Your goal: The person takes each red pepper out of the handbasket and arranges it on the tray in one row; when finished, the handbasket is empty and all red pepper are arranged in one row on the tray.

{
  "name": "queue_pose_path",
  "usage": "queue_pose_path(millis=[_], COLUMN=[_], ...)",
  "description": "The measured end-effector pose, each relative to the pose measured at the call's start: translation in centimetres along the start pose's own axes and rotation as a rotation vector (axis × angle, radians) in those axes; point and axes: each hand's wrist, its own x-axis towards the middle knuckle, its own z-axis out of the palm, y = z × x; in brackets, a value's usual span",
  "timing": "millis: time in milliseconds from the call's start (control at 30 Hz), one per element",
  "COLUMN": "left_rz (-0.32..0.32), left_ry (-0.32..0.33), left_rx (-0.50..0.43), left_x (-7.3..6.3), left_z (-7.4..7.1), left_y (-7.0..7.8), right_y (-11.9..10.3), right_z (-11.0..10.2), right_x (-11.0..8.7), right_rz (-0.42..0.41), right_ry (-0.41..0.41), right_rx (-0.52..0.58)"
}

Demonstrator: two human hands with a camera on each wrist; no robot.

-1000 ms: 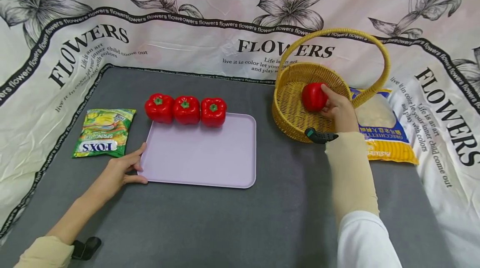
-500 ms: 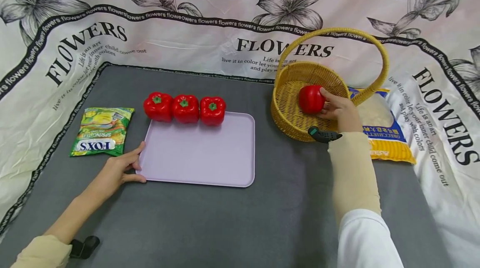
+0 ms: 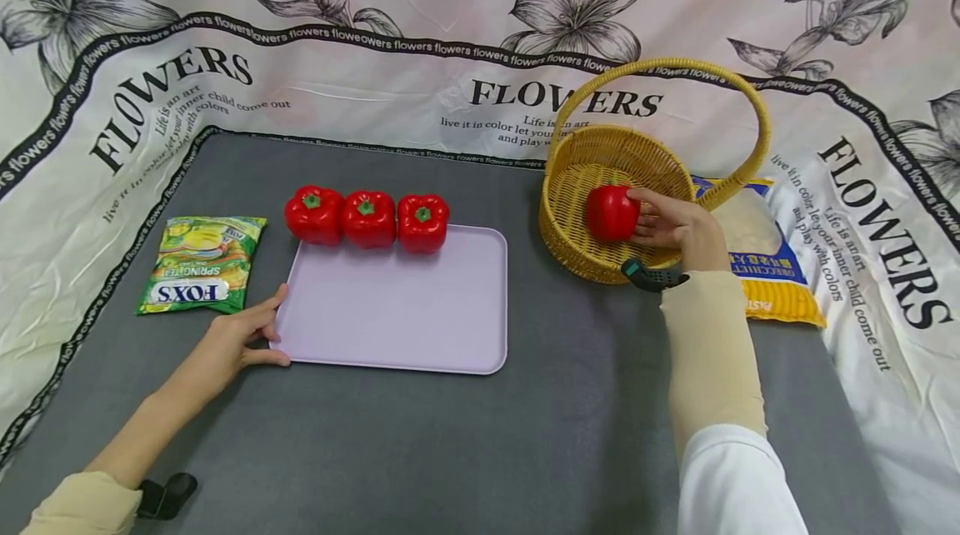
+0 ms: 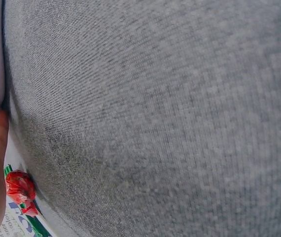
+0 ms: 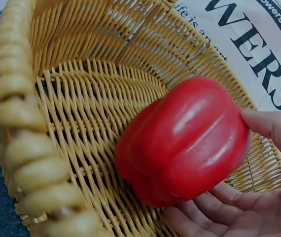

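My right hand [image 3: 667, 222] holds a red bell pepper [image 3: 611, 213] low inside a yellow wicker basket [image 3: 558, 222]. In the right wrist view the thumb touches one end of the pepper [image 5: 185, 143] and the other fingers lie along its underside. Whether it rests on the basket floor cannot be told. My left hand [image 3: 236, 339] grips the lower left corner of a lilac tray [image 3: 390, 310], thumb on the near edge and fingers on the left edge. Three more red bell peppers [image 3: 369, 219] stand in a row at the tray's far edge, stems up.
A green FOX'S candy bag [image 3: 202, 264] lies left of the tray. Behind the basket, to the right, lies a blue and yellow pasta bag [image 3: 776, 264], partly hidden by the right arm. The basket handle [image 3: 761, 127] arches up. A flower-printed cloth [image 3: 360, 114] borders the grey tabletop [image 3: 450, 452].
Inside the basket, the held pepper has shifted slightly left and toward me with my right hand. My left hand stays at the tray corner; the row of peppers has not moved.
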Motion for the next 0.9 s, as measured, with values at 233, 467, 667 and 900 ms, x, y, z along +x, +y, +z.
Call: queue_pose_path(millis=[233,467,667,900], left_rz=[0.002,0.001,-0.001,-0.001], left_ry=[0.007,0.005,0.001,0.002], left_rx=[0.010,0.018,0.019,0.026], left_x=[0.1,0.1,0.1,0.1], left_z=[0.0,0.1,0.0,-0.1], left_y=[0.1,0.0,0.1,0.2], right_y=[0.8,1.7,2.1,2.2], right_z=[0.0,0.0,0.0,0.4], right_x=[0.5,0.8,1.1,1.4], right_rz=[-0.051,-0.261,-0.345,-0.495], right_ry=[-0.131,-0.240,-0.279,-0.222], right_rx=[-0.037,-0.193,-0.263,-0.265])
